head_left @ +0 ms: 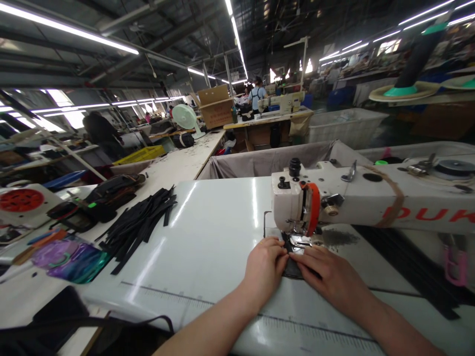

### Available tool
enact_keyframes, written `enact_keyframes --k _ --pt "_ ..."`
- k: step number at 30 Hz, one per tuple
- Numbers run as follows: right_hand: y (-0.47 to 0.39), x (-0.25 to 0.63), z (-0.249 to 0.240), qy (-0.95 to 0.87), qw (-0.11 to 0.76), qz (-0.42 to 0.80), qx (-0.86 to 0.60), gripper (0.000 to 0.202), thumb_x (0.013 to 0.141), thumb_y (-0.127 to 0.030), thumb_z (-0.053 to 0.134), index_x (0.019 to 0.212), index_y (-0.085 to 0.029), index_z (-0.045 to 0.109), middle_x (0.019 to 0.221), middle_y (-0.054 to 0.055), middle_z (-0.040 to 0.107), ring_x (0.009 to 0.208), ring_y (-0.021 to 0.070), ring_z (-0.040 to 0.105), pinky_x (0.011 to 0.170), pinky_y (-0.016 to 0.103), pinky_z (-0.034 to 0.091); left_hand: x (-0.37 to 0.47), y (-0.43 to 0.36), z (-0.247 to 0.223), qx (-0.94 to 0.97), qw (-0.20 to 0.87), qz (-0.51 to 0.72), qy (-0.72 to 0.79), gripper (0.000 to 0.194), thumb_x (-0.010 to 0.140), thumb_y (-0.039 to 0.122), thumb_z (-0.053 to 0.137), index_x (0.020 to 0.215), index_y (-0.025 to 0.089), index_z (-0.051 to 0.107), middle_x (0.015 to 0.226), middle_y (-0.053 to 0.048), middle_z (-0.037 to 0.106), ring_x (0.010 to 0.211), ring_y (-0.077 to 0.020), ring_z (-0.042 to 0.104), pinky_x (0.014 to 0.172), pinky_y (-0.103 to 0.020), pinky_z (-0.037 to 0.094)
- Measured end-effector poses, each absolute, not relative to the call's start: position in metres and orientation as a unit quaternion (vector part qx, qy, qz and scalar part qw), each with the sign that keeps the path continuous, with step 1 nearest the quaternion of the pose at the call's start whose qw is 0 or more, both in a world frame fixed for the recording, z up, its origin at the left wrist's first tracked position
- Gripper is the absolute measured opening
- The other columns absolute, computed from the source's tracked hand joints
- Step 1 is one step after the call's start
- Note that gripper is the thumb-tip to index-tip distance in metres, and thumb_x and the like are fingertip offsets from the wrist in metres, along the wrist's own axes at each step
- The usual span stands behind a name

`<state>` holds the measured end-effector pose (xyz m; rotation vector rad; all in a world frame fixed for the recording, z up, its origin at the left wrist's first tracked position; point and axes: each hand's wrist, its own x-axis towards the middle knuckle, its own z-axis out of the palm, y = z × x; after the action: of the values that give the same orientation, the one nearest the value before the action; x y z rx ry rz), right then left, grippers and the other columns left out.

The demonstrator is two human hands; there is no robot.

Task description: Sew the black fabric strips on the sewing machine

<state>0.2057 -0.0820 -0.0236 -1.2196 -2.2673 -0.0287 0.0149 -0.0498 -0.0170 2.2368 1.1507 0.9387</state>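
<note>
Both hands meet at the needle area of a white sewing machine (356,198). My left hand (265,262) is closed, thumb and fingers pinching a small dark fabric piece (293,269) just in front of the presser foot (299,241). From the other side, my right hand (328,274) has its fingers pressed together on the same piece, beside the foot. Most of the piece is hidden under the fingers and the foot, so its full shape cannot be made out.
Black strips (141,225) lie piled at the left of the pale table (215,232). Longer black strips (408,272) and pink-handled snips (455,262) are at the right. A purple-green pouch (70,259) lies far left. Behind stand a fan (184,117), a carton (216,106) and a person (257,94).
</note>
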Motion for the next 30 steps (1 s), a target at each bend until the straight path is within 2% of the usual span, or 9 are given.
enact_keyframes --k 15,22,26,30 --pt "-0.081 0.206 -0.03 -0.844 0.268 -0.017 -0.465 0.027 0.092 -0.018 0.047 0.113 -0.022 0.064 0.102 0.007 0.071 0.09 0.0215 0.066 0.079 0.037 0.056 0.018 -0.047 -0.022 0.812 0.196 0.35 0.423 0.012 0.083 0.01 0.061 0.083 0.017 0.071 0.103 -0.007 0.071 0.098 -0.0213 0.065 0.091 -0.036 0.055" --pt "-0.082 0.204 -0.027 -0.837 0.285 -0.002 -0.467 0.029 0.091 -0.017 0.047 0.114 -0.023 0.064 0.101 0.006 0.071 0.089 0.0212 0.066 0.077 0.037 0.056 0.02 -0.043 -0.024 0.817 0.2 0.338 0.422 0.013 0.084 0.011 0.059 0.084 0.017 0.07 0.105 -0.007 0.07 0.1 -0.0218 0.064 0.092 -0.037 0.054" --pt "-0.083 0.205 -0.026 -0.842 0.281 -0.011 -0.461 0.028 0.091 -0.016 0.047 0.111 -0.022 0.065 0.1 0.007 0.071 0.088 0.0213 0.067 0.075 0.036 0.056 0.015 -0.047 -0.02 0.816 0.225 0.334 0.415 0.015 0.078 0.008 0.059 0.081 0.017 0.07 0.102 -0.007 0.069 0.098 -0.0211 0.064 0.09 -0.034 0.054" --pt "-0.083 0.207 -0.028 -0.844 0.275 -0.018 -0.461 0.027 0.092 -0.017 0.046 0.111 -0.022 0.065 0.097 0.006 0.072 0.087 0.0215 0.067 0.074 0.036 0.057 0.008 -0.035 -0.011 0.829 0.255 0.298 0.398 0.028 0.07 0.001 0.052 0.083 0.017 0.071 0.103 -0.006 0.069 0.097 -0.0194 0.064 0.092 -0.03 0.052"
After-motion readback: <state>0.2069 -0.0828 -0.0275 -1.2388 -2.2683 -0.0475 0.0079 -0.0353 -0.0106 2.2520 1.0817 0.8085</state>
